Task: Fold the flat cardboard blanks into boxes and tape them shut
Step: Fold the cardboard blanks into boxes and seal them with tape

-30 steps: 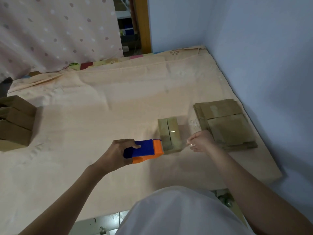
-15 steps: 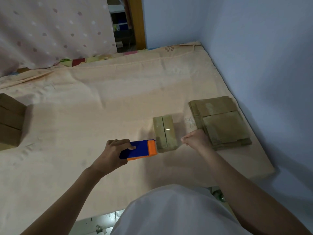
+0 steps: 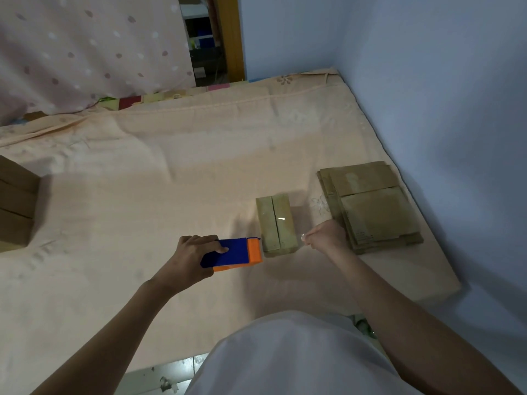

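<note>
A bed [image 3: 142,195] covered with a pale peach sheet is filling most of the view, its far right corner sitting against light blue walls [image 3: 427,81]. A pink curtain with pale spots [image 3: 85,52] is hanging over the far left edge, and a wooden door frame [image 3: 231,38] is standing between curtain and wall, with dim shelves showing through the gap. A strip of patchwork fabric is peeking out along the far edge of the sheet, and a faint flower print is showing on the sheet near the box. Tiled floor is showing at the near edge below the bed.

The person's white shirt [image 3: 299,360] is taking up the bottom centre. A stack of flat cardboard blanks [image 3: 370,206] is lying near the right edge of the bed, close to the wall; small dark print on one blank is too small to read. At the left edge, folded brown boxes [image 3: 15,206] are sitting stacked, partly cut off.

A folded cardboard box [image 3: 277,225] is resting on the sheet between the two hands, its top flaps meeting along a centre seam. The left hand [image 3: 194,256] is gripping a blue and orange tape dispenser [image 3: 233,253], whose orange end is just beside the box's near left corner. The right hand [image 3: 325,236] is clenched just right of the box, pinching a clear tape strip [image 3: 302,235] that is barely visible.
</note>
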Motion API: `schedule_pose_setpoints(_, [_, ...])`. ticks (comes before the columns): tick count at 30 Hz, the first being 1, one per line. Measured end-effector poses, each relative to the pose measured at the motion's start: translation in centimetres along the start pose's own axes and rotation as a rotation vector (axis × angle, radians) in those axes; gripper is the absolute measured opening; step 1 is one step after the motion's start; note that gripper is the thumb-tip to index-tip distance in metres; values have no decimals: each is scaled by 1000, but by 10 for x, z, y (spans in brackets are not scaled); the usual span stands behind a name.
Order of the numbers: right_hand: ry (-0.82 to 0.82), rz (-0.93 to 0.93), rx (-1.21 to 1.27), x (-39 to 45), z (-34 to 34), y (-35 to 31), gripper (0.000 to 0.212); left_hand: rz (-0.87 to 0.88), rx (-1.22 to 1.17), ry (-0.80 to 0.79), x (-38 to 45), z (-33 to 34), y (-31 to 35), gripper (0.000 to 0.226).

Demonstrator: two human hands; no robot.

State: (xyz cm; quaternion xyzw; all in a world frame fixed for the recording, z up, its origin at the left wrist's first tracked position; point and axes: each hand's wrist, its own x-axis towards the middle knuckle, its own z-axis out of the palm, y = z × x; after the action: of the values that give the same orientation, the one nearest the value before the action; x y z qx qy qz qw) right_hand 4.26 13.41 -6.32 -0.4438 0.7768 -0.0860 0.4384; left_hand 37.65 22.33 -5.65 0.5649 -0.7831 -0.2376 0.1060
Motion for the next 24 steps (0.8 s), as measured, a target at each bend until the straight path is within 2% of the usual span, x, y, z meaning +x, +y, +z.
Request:
schedule_pose_setpoints(10, [11,-17,-38,1,17,7,12,-12,-9,-60,12,9,0,55])
schedule_pose_setpoints(14, [65,23,-71,-3,18,9,30,-22,4,-45,10,13,3,55])
schedule_pose_setpoints(16, [102,19,-83,-4,21,6,26,-27,10,-35,9,13,6,54])
schedule_pose_setpoints(18, [138,-12,-88,-5,26,0,33,-31,26,-33,8,12,9,53])
schedule_pose_setpoints(20, [115,-46,-105,-9,29,-11,32,-34,41,-30,8,12,10,52])
schedule_pose_setpoints(22, [56,-87,-137,-14,32,-22,18,-30,46,-36,9,11,11,51])
schedule_pose_setpoints(24, [2,-102,-137,-17,34,-28,30,-23,46,-38,10,11,12,51])
